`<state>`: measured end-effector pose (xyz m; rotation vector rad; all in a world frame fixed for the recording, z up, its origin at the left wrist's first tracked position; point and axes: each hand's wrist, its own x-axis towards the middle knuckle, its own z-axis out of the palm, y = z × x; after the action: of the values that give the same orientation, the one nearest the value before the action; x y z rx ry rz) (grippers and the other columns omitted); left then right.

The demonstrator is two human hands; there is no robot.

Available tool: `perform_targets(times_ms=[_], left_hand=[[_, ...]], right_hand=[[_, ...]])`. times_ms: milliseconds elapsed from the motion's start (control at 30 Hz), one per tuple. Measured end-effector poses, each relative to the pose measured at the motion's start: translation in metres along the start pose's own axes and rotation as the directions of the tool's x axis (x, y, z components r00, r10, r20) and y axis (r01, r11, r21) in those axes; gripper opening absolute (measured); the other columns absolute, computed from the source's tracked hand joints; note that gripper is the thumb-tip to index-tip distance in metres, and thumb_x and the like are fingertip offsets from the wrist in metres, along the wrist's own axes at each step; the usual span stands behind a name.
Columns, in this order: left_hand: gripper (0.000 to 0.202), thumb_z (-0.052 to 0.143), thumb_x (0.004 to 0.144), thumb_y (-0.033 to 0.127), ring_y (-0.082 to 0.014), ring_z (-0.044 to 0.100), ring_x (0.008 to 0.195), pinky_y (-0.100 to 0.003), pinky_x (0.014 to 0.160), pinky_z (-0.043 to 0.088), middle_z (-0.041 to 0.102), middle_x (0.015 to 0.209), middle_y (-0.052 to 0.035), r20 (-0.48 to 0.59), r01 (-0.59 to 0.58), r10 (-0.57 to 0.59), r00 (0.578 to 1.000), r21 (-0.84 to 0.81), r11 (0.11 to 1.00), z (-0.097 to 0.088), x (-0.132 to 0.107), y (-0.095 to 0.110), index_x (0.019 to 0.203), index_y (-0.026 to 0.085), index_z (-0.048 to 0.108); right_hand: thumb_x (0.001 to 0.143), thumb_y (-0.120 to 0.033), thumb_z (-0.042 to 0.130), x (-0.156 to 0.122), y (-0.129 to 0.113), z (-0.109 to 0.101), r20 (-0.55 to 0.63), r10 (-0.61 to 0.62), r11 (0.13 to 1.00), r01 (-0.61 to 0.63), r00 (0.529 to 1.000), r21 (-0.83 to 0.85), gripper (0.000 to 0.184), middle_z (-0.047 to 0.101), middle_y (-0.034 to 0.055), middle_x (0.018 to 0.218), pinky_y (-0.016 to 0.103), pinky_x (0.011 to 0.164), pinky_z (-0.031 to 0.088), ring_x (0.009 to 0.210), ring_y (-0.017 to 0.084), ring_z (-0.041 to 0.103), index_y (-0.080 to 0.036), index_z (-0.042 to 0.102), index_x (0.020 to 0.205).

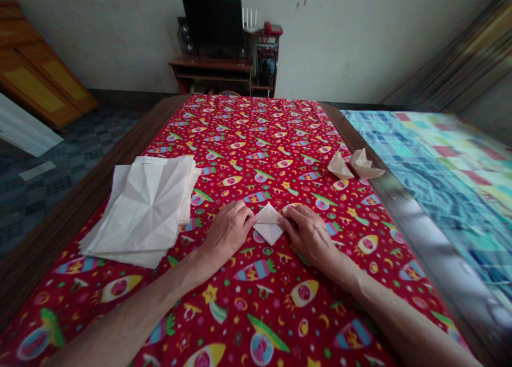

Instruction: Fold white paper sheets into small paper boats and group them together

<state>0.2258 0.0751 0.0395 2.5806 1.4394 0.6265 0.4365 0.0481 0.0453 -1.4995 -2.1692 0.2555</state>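
Note:
A small folded paper [270, 232], white and diamond-shaped with a crease across its middle, lies between my two hands on the red patterned cloth [256, 281]. My left hand [230, 223] pinches its left corner, thumb and fingers pressed together. At the opposite corner, my right hand [310, 228] grips the paper the same way. Left of my hands rests a stack of creased paper sheets [152, 204], the top one marked with fold lines spreading from its centre. Two folded paper pieces [340, 166] with pointed tips stand toward the right edge of the cloth.
Brown wooden borders [132, 143] run along both sides of the cloth. A bed with a chequered cover [432, 169] adjoins on the right. Beyond the far end stands a desk [212, 63] with a monitor [213, 25]. A wooden cabinet [40, 68] is at far left.

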Motion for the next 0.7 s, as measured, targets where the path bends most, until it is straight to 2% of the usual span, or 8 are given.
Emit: perform_targets(times_ms=[200, 333, 400, 467, 533, 600, 700], left_hand=[[0.017, 0.054, 0.091, 0.026, -0.0196, 0.055, 0.078, -0.032, 0.071, 0.042, 0.058, 0.081, -0.0029, 0.013, 0.004, -0.007, 1.0, 0.155, 0.988, -0.003, 0.003, 0.004, 0.076, 0.018, 0.056], [0.016, 0.054, 0.091, 0.029, -0.0191, 0.056, 0.077, -0.032, 0.071, 0.041, 0.058, 0.081, -0.0014, 0.012, 0.012, -0.014, 1.0, 0.137, 0.99, -0.003, 0.003, 0.003, 0.078, 0.019, 0.056], [0.012, 0.054, 0.091, 0.029, -0.0192, 0.056, 0.08, -0.032, 0.073, 0.042, 0.059, 0.086, -0.002, -0.011, 0.01, -0.009, 1.0, 0.112, 0.994, -0.002, 0.004, 0.003, 0.087, 0.018, 0.057], [0.014, 0.053, 0.091, 0.026, -0.0201, 0.056, 0.088, -0.032, 0.078, 0.042, 0.059, 0.096, -0.0039, -0.042, -0.053, 0.057, 0.997, 0.097, 0.994, -0.003, 0.004, 0.004, 0.103, 0.019, 0.057], [0.023, 0.05, 0.093, 0.023, -0.0213, 0.054, 0.097, -0.034, 0.084, 0.042, 0.059, 0.105, -0.0048, -0.031, -0.18, 0.184, 0.982, 0.101, 0.978, -0.003, 0.003, 0.007, 0.115, 0.02, 0.054], [0.026, 0.046, 0.094, 0.018, -0.022, 0.052, 0.103, -0.037, 0.09, 0.04, 0.059, 0.109, -0.0048, 0.022, -0.293, 0.292, 0.956, 0.101, 0.951, -0.004, 0.0, 0.01, 0.118, 0.021, 0.054], [0.033, 0.041, 0.092, 0.01, -0.0221, 0.047, 0.114, -0.039, 0.1, 0.035, 0.058, 0.119, -0.0059, 0.083, -0.331, 0.325, 0.942, 0.061, 0.942, -0.005, -0.008, 0.014, 0.122, 0.017, 0.053]], right_hand=[[0.094, -0.028, 0.044, 0.004, -0.003, -0.001, 0.023, -0.005, 0.995, 0.008, 1.0, -0.103, 0.02, 0.056, 0.0047, 0.08, 0.027, 0.072, 0.04, 0.077, 0.016, 0.053, -0.019, 0.052, 0.079], [0.094, -0.03, 0.045, 0.006, -0.003, -0.002, 0.035, -0.013, 0.989, 0.018, 0.999, -0.15, 0.02, 0.057, 0.0048, 0.079, 0.027, 0.072, 0.04, 0.077, 0.017, 0.054, -0.019, 0.053, 0.079], [0.094, -0.03, 0.046, 0.007, -0.002, -0.002, 0.039, -0.018, 0.986, 0.024, 0.999, -0.167, 0.02, 0.058, 0.0045, 0.079, 0.027, 0.071, 0.039, 0.075, 0.016, 0.054, -0.019, 0.053, 0.078], [0.093, -0.03, 0.047, 0.007, -0.001, -0.001, 0.044, -0.022, 0.984, 0.029, 0.999, -0.173, 0.02, 0.058, 0.0041, 0.078, 0.027, 0.069, 0.039, 0.073, 0.016, 0.054, -0.019, 0.053, 0.078], [0.093, -0.03, 0.047, 0.006, 0.0, -0.001, 0.042, -0.032, 0.984, 0.039, 0.999, -0.173, 0.019, 0.058, 0.0037, 0.078, 0.027, 0.069, 0.038, 0.072, 0.016, 0.053, -0.019, 0.053, 0.078], [0.094, -0.029, 0.047, 0.006, 0.0, -0.001, 0.027, -0.044, 0.984, 0.048, 0.999, -0.17, 0.019, 0.057, 0.0034, 0.077, 0.027, 0.069, 0.038, 0.073, 0.016, 0.053, -0.019, 0.053, 0.079], [0.093, -0.029, 0.047, 0.005, 0.002, 0.0, 0.009, -0.05, 0.991, 0.051, 0.999, -0.127, 0.018, 0.057, 0.0032, 0.078, 0.026, 0.069, 0.039, 0.074, 0.016, 0.053, -0.019, 0.052, 0.079]])
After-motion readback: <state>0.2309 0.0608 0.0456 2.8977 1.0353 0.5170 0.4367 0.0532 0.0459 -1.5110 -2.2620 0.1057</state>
